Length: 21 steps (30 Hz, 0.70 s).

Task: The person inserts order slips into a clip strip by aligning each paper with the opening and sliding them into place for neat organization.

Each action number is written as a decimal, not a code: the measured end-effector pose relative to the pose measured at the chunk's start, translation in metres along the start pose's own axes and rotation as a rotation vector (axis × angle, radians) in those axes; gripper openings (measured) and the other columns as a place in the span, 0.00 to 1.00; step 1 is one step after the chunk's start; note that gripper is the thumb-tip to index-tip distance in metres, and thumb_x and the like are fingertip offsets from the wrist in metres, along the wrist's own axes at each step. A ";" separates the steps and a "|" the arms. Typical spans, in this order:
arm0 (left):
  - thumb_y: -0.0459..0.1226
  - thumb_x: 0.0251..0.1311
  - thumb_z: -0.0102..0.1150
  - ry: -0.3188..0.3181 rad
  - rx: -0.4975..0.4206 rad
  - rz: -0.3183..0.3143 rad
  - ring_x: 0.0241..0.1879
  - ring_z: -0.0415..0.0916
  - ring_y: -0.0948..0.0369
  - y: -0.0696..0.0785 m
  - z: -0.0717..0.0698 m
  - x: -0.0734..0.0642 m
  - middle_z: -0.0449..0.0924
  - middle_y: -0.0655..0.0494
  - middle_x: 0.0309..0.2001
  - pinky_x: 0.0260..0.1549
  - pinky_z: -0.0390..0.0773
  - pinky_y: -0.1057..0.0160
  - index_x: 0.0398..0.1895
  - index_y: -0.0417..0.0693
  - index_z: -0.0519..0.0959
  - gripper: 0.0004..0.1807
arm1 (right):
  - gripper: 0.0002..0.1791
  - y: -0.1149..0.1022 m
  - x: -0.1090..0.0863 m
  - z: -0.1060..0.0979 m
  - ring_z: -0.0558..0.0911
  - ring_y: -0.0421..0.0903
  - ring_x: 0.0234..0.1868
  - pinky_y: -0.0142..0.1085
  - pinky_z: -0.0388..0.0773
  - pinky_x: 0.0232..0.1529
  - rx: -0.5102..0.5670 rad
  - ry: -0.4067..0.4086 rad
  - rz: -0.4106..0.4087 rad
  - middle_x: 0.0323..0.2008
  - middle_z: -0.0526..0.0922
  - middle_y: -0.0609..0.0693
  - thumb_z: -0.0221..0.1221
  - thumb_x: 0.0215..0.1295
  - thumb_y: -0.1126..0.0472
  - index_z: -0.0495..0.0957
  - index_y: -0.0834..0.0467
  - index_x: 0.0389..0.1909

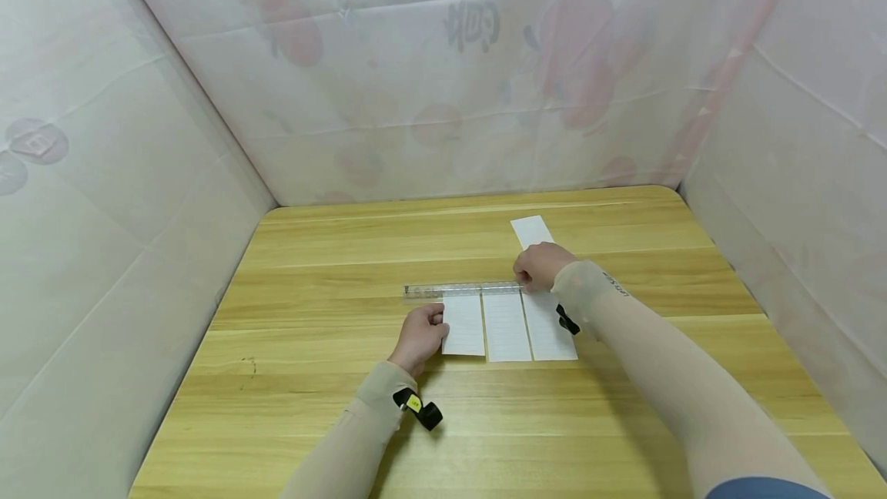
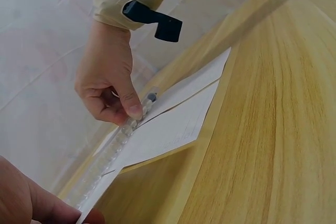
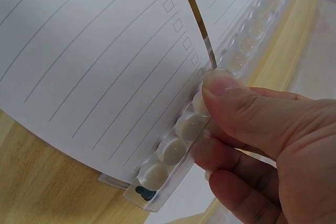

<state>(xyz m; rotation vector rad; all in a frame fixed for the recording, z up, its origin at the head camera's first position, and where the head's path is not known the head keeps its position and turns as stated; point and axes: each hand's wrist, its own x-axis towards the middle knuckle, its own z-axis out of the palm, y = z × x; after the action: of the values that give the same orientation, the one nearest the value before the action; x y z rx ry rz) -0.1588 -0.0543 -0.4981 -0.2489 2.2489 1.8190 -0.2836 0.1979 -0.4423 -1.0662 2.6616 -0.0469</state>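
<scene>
Three lined white paper slips lie side by side, their upper edges along a clear plastic strip with a row of round whitish cells. My left hand pinches the outer edge of the leftmost slip, whose lower edge is lifted off the table in the left wrist view. With thumb and curled fingers, my right hand pinches the strip near its right end. Small printed boxes line the slip edge beside the right thumb. A dark mark shows at the strip's end.
Another white slip lies beyond my right hand. Everything rests on a wood-grain table, with pale fabric walls at the back and both sides. Black camera mounts are strapped to both sleeved wrists.
</scene>
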 end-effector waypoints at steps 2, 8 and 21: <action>0.24 0.62 0.50 0.002 0.003 0.002 0.46 0.67 0.57 0.000 0.000 0.000 0.74 0.46 0.48 0.41 0.73 0.65 0.65 0.30 0.66 0.26 | 0.20 0.000 0.000 0.000 0.66 0.40 0.22 0.36 0.63 0.29 -0.002 0.000 -0.001 0.17 0.65 0.42 0.71 0.53 0.62 0.67 0.50 0.15; 0.24 0.62 0.50 -0.007 0.005 0.002 0.43 0.66 0.57 -0.002 0.000 0.001 0.73 0.46 0.46 0.34 0.70 0.67 0.65 0.30 0.66 0.26 | 0.19 0.000 0.000 -0.001 0.66 0.41 0.22 0.36 0.64 0.28 -0.006 0.001 0.004 0.17 0.66 0.42 0.70 0.54 0.62 0.68 0.50 0.15; 0.30 0.61 0.56 0.045 0.245 0.118 0.36 0.70 0.59 0.005 -0.004 -0.003 0.75 0.50 0.42 0.37 0.74 0.63 0.66 0.34 0.67 0.28 | 0.21 -0.002 -0.001 0.000 0.63 0.40 0.21 0.35 0.62 0.27 0.007 0.022 0.000 0.16 0.61 0.42 0.69 0.55 0.65 0.65 0.50 0.14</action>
<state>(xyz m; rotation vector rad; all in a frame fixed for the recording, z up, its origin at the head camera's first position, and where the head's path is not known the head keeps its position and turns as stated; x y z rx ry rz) -0.1574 -0.0568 -0.4918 -0.1152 2.5373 1.5828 -0.2815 0.1972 -0.4413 -1.0699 2.6794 -0.0680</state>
